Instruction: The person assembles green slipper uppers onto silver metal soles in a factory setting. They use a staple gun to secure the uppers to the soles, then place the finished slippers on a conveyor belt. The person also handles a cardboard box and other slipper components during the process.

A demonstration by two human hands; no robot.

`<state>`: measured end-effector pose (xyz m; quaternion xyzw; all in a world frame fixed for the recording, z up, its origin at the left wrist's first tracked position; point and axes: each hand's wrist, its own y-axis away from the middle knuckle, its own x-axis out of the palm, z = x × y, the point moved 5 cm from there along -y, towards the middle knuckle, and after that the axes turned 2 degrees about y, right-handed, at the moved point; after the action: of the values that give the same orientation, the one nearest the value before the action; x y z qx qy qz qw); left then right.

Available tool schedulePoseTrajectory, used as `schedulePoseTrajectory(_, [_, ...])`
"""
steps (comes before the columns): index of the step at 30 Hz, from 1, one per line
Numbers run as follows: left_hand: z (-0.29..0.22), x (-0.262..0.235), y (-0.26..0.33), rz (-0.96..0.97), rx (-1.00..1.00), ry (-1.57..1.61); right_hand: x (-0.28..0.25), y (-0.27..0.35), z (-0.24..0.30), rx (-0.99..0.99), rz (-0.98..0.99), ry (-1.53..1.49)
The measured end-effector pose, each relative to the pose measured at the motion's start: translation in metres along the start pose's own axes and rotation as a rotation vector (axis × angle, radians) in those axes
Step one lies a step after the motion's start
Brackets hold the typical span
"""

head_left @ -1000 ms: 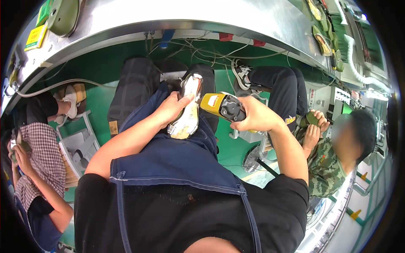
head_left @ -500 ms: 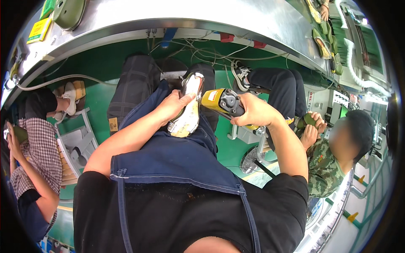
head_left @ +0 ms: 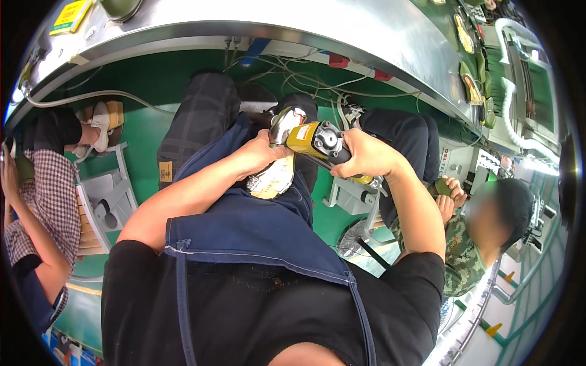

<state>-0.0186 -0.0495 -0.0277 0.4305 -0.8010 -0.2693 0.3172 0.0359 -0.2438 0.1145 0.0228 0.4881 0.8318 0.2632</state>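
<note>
Over my lap, my left hand (head_left: pixel 261 154) grips a shoe upper on its last (head_left: pixel 270 180) by its left side. Its pale underside faces up, with a yellowish end toward me and a shinier far end. My right hand (head_left: pixel 368 154) is closed around a yellow-and-black air staple gun (head_left: pixel 314 141) with a round bolted cap. The gun's yellow front overlaps the middle of the shoe, close to my left fingers. Whether its tip touches the underside is hidden. A blue apron (head_left: pixel 256 222) lies beneath the shoe.
A metal workbench (head_left: pixel 268 21) curves across the far side, with a yellow box (head_left: pixel 71 16) at its left. Loose cables (head_left: pixel 305 76) hang below it. One co-worker (head_left: pixel 470 226) sits at right holding a green piece; another person (head_left: pixel 46 201) sits at left beside a chair (head_left: pixel 107 201).
The staple gun has moved left from beside the shoe to over its middle. My left hand has shifted slightly right relative to the shoe. The whole view has shifted a little.
</note>
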Motion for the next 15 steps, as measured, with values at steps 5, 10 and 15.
schedulePoseTrajectory(5, [-0.005, -0.001, 0.004, 0.047, -0.017, 0.000, -0.002, -0.003, 0.007, 0.066, 0.060, 0.110])
schedulePoseTrajectory(10, [0.010, 0.000, -0.008, 0.057, 0.017, 0.029, -0.009, -0.001, 0.018, 0.047, 0.038, 0.235])
schedulePoseTrajectory(15, [0.010, -0.004, -0.006, 0.072, 0.017, 0.006, -0.045, 0.025, 0.047, -0.178, -0.244, 0.242])
